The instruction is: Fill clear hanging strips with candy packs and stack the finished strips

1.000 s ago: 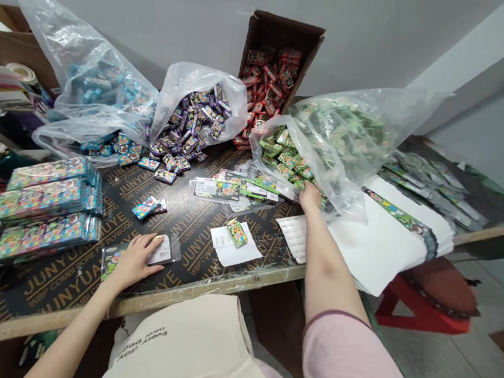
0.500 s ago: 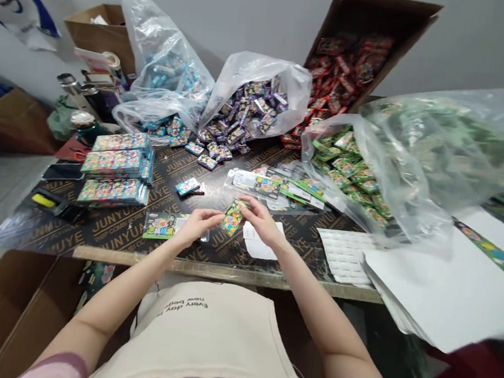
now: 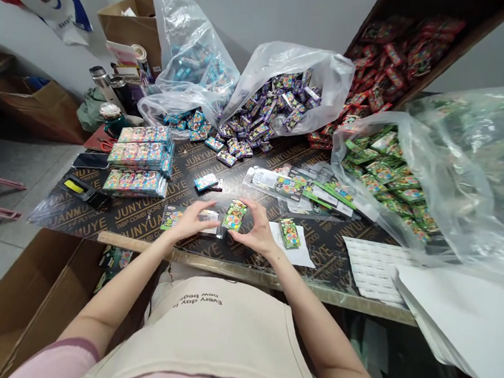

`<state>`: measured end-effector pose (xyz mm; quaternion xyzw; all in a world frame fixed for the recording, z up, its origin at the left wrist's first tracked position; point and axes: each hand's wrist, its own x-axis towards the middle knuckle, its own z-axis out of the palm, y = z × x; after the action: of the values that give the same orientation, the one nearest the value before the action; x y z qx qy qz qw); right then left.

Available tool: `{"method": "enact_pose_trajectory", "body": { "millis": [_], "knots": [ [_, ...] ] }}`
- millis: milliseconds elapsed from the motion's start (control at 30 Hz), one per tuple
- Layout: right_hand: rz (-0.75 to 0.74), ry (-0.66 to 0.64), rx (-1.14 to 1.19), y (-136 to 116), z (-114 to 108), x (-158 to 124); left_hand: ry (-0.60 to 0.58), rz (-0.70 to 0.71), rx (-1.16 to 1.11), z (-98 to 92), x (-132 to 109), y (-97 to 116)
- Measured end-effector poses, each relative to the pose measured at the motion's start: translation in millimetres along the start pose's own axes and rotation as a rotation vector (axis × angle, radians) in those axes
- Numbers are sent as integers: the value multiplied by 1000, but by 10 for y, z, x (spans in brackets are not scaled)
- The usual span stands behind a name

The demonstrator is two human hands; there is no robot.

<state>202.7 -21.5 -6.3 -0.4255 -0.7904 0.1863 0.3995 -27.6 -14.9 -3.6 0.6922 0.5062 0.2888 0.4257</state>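
A small green candy packet [image 3: 234, 215] with colourful round prints stands out between my hands. My right hand [image 3: 255, 227] grips it by its ends, thumb at the bottom and fingertips at the top. To its left, my left hand [image 3: 190, 222] is open, thumb and fingers apart and holding nothing. Partly beneath that hand lies a flat clear sleeve with a green printed header [image 3: 170, 219]. Right of my right hand, another green packet [image 3: 290, 233] rests on white paper [image 3: 305, 255]. A blue packet [image 3: 205, 181] lies beyond my left hand, overlapping a dark one.
Stacked packs [image 3: 134, 182] stand at left. Along the back are plastic bags of blue packets [image 3: 200, 127], purple packets [image 3: 262, 119] and green packets [image 3: 388, 171], plus a box of red packets [image 3: 388, 71]. Printed sleeves [image 3: 290, 186] lie mid-table; white sheets [image 3: 457, 307] are at right.
My left hand has let go of the green packet and opened, leaving it in my right hand. The view has swung left, and a second green packet now shows on the white paper.
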Motion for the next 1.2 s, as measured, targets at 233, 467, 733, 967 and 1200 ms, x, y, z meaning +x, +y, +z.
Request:
{"method": "enact_pose_trajectory", "body": {
  "millis": [233,467,733,967,1200],
  "knots": [
    [66,-168,-183,225,190,-196,-193,127,705,-188,-90,-473],
    [71,-364,206,239,181,-81,-135,199,546,-120,-67,-301],
    [673,283,805,-23,265,350,379,-48,-224,157,221,69],
    [863,389,967,-223,204,575,299,-198,-911,572,166,276],
    [854,338,1141,-217,87,443,369,-516,-1110,412,274,379]
  ]
}}
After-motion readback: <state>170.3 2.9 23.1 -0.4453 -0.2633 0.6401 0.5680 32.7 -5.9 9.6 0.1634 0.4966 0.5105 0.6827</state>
